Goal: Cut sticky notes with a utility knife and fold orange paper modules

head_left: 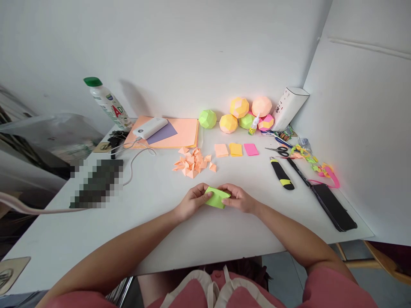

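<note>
While curled, hands [192,202] [240,199] around green paper [217,198]

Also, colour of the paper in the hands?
Bright lime green: the paper held between the left hand and right hand, head view.

On the tall bottle [108,102], we read the letters "AD": a large red A, followed by a green D. The remaining print there is too small for us to read. We also see markings on the small bottle [253,128], the box [290,109] and the power bank [153,127]; we cannot make these out
</note>
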